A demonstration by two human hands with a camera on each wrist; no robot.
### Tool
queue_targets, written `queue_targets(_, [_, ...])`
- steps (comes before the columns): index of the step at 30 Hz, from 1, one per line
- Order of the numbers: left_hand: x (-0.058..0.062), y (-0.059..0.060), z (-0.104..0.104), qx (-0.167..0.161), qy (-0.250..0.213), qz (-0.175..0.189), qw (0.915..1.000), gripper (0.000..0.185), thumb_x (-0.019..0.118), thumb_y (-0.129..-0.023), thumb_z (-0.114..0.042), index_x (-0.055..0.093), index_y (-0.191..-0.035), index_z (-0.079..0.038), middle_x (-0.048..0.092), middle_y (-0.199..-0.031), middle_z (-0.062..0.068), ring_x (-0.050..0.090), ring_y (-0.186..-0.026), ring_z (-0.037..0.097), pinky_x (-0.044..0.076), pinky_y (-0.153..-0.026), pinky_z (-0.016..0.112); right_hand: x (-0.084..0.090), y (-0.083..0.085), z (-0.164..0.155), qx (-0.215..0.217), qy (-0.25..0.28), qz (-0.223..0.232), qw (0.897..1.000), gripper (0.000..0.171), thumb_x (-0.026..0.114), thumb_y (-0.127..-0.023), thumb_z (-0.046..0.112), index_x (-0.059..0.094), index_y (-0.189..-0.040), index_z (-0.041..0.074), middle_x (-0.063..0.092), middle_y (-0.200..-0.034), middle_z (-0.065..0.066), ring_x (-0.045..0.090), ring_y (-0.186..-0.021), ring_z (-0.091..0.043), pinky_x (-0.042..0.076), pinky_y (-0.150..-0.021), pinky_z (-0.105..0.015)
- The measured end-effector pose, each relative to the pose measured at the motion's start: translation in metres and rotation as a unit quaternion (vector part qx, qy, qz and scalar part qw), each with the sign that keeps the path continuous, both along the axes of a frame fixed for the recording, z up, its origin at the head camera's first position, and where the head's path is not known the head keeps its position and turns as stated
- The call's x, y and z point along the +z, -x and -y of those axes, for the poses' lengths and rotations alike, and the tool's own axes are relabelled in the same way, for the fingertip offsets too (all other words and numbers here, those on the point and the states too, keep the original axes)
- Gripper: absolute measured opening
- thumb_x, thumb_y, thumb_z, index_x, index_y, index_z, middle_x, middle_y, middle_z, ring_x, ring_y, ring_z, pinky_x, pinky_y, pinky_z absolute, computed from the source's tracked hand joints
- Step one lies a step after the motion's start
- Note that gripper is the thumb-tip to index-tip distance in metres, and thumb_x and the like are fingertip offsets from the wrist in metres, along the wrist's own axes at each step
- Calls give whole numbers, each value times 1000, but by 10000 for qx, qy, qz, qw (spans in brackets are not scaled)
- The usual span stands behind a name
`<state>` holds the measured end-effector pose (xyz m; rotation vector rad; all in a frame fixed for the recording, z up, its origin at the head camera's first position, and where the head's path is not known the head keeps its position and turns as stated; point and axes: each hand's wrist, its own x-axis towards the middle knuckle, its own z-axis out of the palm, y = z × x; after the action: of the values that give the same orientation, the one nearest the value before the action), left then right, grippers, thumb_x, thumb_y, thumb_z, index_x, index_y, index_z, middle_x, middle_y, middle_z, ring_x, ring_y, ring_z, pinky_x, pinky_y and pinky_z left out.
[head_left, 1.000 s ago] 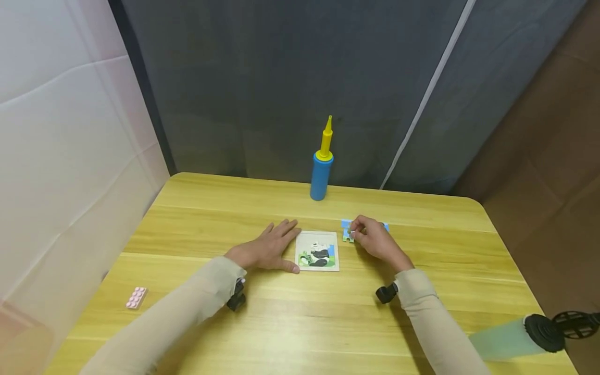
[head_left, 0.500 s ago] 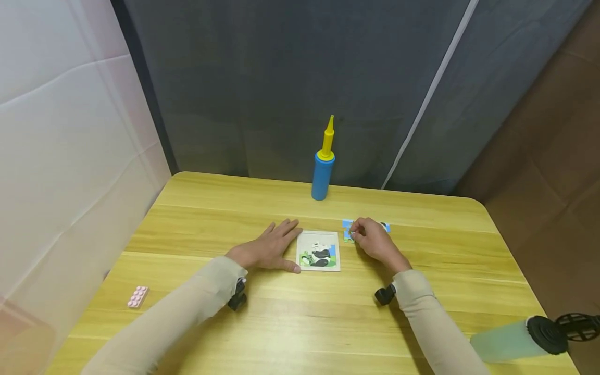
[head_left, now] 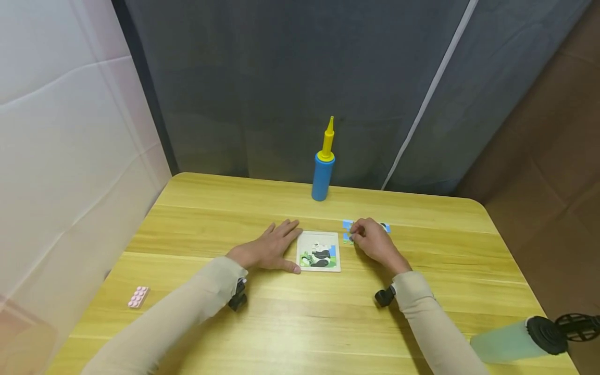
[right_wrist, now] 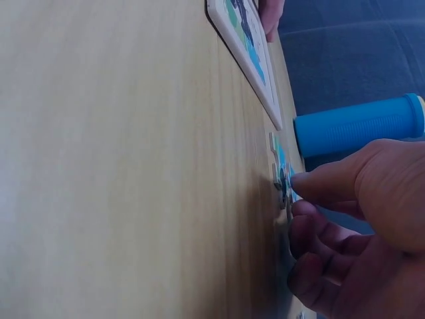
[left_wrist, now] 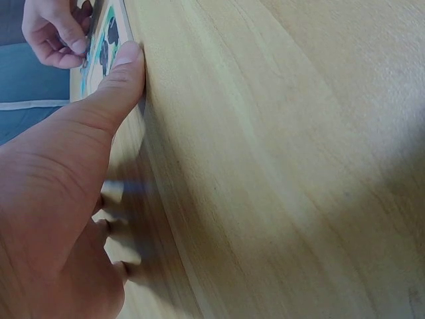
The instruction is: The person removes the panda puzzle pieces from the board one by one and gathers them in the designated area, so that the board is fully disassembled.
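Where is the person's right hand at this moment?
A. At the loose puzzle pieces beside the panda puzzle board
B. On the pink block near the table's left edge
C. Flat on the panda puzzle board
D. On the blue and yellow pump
A: the right hand pinches one of the loose puzzle pieces that lie just right of the panda puzzle board.

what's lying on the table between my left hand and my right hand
The panda puzzle board lies between them in the head view: the left hand rests against its left edge, the right hand pinches a loose puzzle piece.
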<state>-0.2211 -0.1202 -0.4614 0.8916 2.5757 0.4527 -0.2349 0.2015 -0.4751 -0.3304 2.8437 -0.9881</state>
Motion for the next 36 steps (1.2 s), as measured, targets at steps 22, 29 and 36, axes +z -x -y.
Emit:
queue_targets(22, [-3, 1, 0, 66, -41, 25, 10000, 110, 77, -92, -60, 23, -169, -3, 10, -180, 22, 10, -167, 45, 9, -134, 68, 22, -19, 42, 710, -382, -294, 9963, 29, 67, -104, 15, 73, -131, 4, 69, -116, -12, 67, -98, -25, 57, -86, -45])
queue_targets(29, [-3, 0, 0, 52, -14, 12, 10000, 110, 76, -93, -60, 23, -169, -2, 10, -180, 22, 10, -167, 45, 10, -134, 68, 16, -23, 55, 1043, -671, -160, 9921, 31, 73, -102, 18, 74, -130, 7, 65, -115, -8, 63, -96, -18, 57, -83, -38])
queue_targets(36, [-1, 0, 0, 54, -13, 20, 10000, 108, 76, -93, -60, 23, -169, -3, 9, -180, 22, 9, -168, 45, 9, -135, 68, 16, -24, 63, 1210, -755, 169, 9896, 39, 76, -100, 25, 71, -136, 9, 62, -121, -7, 60, -97, -17, 56, -85, -38])
